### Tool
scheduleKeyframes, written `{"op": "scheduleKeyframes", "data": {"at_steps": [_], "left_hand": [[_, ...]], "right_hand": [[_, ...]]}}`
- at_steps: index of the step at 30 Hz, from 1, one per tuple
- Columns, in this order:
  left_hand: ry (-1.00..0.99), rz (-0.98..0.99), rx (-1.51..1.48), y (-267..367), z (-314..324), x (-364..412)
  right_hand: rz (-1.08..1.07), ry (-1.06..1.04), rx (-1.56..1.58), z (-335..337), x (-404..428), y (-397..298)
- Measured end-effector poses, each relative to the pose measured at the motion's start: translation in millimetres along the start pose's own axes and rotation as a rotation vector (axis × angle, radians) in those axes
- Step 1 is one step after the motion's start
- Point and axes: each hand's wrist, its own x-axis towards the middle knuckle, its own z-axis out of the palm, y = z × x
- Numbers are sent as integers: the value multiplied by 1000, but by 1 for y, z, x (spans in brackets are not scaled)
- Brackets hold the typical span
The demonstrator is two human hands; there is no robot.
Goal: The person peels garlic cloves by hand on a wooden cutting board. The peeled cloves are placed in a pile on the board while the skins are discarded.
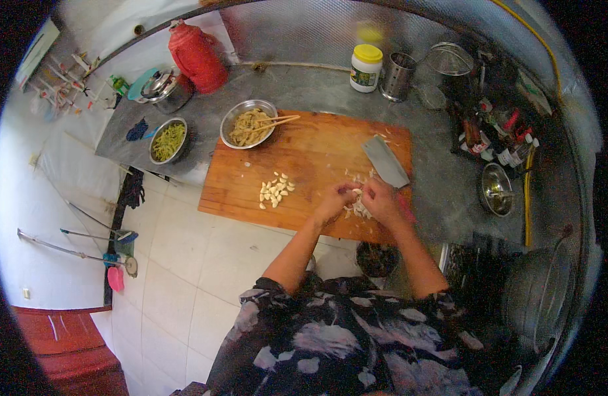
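Note:
Both my hands meet over the right part of a wooden cutting board (pixel 304 163). A pale garlic clove (pixel 357 191) is pinched in the fingers of my left hand (pixel 336 200), and the fingers of my right hand (pixel 379 195) touch it from the other side. Papery garlic skins (pixel 360 210) lie under and around the hands. To the left on the board is a loose pile of peeled garlic cloves (pixel 275 190). A cleaver (pixel 385 162) lies flat just beyond my right hand. Something pink, partly hidden, shows beside my right wrist.
A metal bowl of food (pixel 233 139) with wooden chopsticks (pixel 279 121) sits at the board's far left corner. Farther left stand a bowl of green shreds (pixel 168 142), a lidded pot (pixel 172 94) and a red thermos (pixel 197 57). A yellow-lidded jar (pixel 366 69), bottles (pixel 474 136) and a metal bowl (pixel 497 190) are at right.

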Motion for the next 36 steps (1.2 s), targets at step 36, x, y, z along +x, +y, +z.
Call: {"op": "scheduleKeyframes", "data": {"at_steps": [36], "left_hand": [[36, -158, -637, 4, -13, -3]], "right_hand": [[147, 9, -56, 7, 2, 16]]}}
